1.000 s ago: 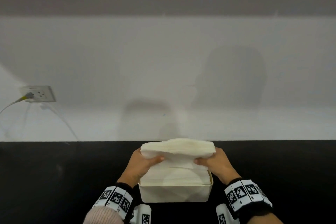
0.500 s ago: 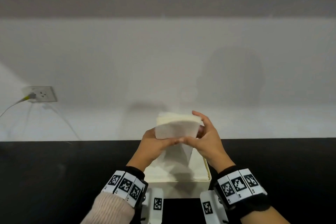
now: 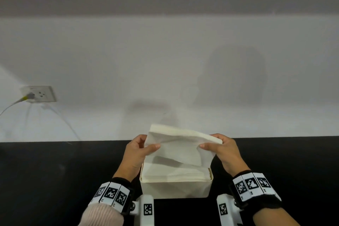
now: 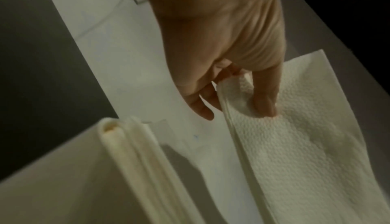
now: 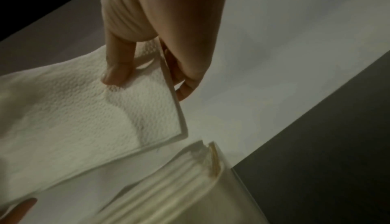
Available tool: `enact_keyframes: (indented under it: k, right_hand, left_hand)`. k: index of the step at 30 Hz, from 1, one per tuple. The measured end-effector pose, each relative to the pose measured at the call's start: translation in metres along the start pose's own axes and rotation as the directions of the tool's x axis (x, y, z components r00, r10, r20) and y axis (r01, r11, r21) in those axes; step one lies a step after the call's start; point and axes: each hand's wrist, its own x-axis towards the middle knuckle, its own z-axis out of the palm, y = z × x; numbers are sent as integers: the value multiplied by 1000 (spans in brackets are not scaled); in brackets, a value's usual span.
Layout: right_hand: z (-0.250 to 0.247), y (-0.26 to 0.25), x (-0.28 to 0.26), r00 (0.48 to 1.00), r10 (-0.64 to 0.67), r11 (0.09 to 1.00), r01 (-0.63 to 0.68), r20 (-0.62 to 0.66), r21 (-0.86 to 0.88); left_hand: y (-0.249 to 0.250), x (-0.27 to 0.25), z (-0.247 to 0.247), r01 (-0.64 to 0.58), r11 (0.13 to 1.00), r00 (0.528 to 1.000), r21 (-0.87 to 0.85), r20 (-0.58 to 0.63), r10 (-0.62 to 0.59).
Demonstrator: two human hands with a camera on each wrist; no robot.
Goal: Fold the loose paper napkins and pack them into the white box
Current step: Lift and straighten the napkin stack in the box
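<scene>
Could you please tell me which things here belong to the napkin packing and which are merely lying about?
Job: folded white paper napkin, left hand, right hand, white rectangular box, napkin stack inside.
Idle: white wall socket, plugged-in cable.

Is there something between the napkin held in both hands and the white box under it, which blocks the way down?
Nothing visible blocks it. The napkin hangs over the open white box, pinched by the left hand and right hand. Only the stack of napkins already packed lies below, filling the box near its rim.
</scene>
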Motion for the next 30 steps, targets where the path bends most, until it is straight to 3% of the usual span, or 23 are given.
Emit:
enact_keyframes:
  k: [7,16,22,30]
  right_hand:
    - [14,30,0,991,92,995,-87,101,-54]
    - [16,24,2,996,48,999,-46,69,-20]
    - [19,36,1,991,119,992,-115,63,-55]
    - [15,25,2,995,59,998,-58,76,-11]
  left_hand:
    - [-26,1,-8,46,974,997,221,-72,-30]
    - [-27,6,0,8,989,995,149,-99,7]
    - [-33,6,4,36,987,997,157,-70,-25]
    - [-25,6,-2,-7,991,996,135,-82,18]
